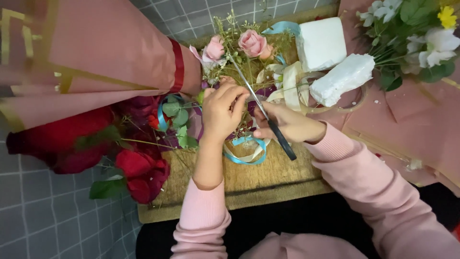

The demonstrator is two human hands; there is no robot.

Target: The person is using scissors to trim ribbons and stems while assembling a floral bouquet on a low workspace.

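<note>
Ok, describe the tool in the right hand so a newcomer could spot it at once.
Start at the tan woven mat in the middle. Above it the right hand grips scissors that point up-left toward two pink roses. Their black handle and thin silver blades make them the only metal thing among flowers and ribbon.

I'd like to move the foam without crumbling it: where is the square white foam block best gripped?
Probably across the two flat side faces of the square white foam block, coming from above. It lies flat with its top bare; the ragged foam piece crowds its lower right corner, so favour the left and far sides.
</note>
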